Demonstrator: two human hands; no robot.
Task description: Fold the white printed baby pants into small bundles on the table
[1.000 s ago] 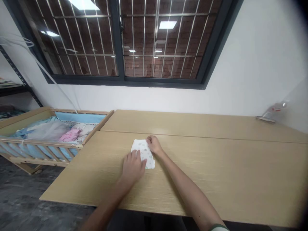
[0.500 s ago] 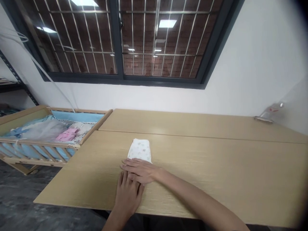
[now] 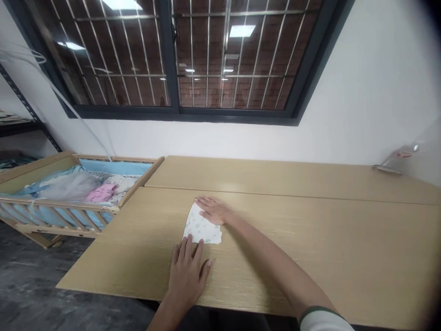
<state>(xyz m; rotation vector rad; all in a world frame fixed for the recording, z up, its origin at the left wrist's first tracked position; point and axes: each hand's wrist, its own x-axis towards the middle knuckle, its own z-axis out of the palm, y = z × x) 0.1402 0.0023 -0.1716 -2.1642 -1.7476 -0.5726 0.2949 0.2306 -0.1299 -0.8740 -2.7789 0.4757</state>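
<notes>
A small white cloth (image 3: 201,230) with a faint print lies flat on the wooden table (image 3: 292,248). It looks folded, though its exact kind does not show. Across its far right part my right hand (image 3: 212,210) rests flat, fingers stretched to the left and covering that corner. My left hand (image 3: 189,271) lies palm down at the near edge of the cloth. Its fingertips touch that edge, and the fingers and thumb are spread. Neither hand grips anything.
On the left stands a wooden crib (image 3: 138,184) with blue lining, holding a pink cloth (image 3: 101,193) and other fabrics. A clear plastic bag (image 3: 401,156) sits at the table's far right. Behind the table is a wall with a barred window (image 3: 175,110).
My right hand has slid away from me, from the cloth's near edge to its far edge. The cloth's near part now shows. My left hand has spread its fingers and stayed near the same place.
</notes>
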